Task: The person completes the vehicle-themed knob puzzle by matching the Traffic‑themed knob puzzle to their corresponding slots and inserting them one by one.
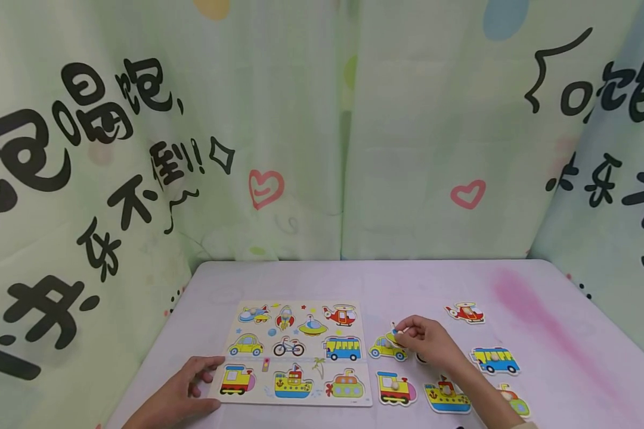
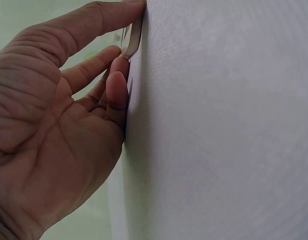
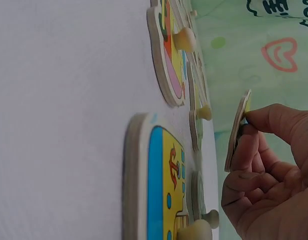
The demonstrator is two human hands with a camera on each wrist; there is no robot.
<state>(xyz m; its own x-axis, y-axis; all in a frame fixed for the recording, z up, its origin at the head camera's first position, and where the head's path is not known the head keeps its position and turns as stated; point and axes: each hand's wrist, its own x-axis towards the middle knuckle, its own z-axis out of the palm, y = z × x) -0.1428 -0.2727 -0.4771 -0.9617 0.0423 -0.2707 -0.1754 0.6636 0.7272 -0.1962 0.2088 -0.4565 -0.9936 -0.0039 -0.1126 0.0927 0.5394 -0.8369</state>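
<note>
My left hand (image 1: 179, 390) rests at the lower left corner of a wooden puzzle board (image 1: 284, 364) printed with vehicles. In the left wrist view its thumb and index finger touch the board's edge (image 2: 136, 39), while the other fingers bend loosely. A small wooden puzzle piece (image 3: 237, 131), partly yellow, is pinched between thumb and fingers of my right hand (image 1: 426, 341). Tilted up off the table, it overlaps the car piece (image 1: 387, 350) in the head view. Most of its picture is hidden by the fingers.
Knobbed pieces lie right of the board: a train (image 1: 396, 389), a ship (image 1: 446, 396), a bus (image 1: 495, 360), a helicopter (image 1: 465, 313) and a submarine (image 1: 515, 401) partly behind the right forearm. A printed curtain (image 1: 300, 119) hangs beyond the white table (image 1: 408, 280).
</note>
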